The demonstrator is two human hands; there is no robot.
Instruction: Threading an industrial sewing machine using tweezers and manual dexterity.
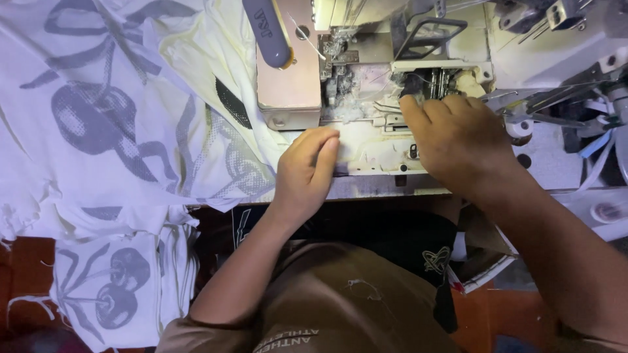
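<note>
Sewing step: feeding white fabric (353, 147) into machine (392, 59)
left hand (306, 171): flat, pressing fabric
right hand (458, 134): 12 o'clock, fingertips at presser foot (418, 85), grip unclear
next need: likely steady guiding

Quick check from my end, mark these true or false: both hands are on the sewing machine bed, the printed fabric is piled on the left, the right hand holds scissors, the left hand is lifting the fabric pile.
1. Both hands rest on the sewing machine bed. True.
2. The white printed fabric lies piled to the left of the machine. True.
3. The right hand holds scissors. False: it holds no tool; its fingertips are at the needle area.
4. The left hand is lifting the fabric pile. False: it lies flat on the bed, beside the fabric's edge.
</note>
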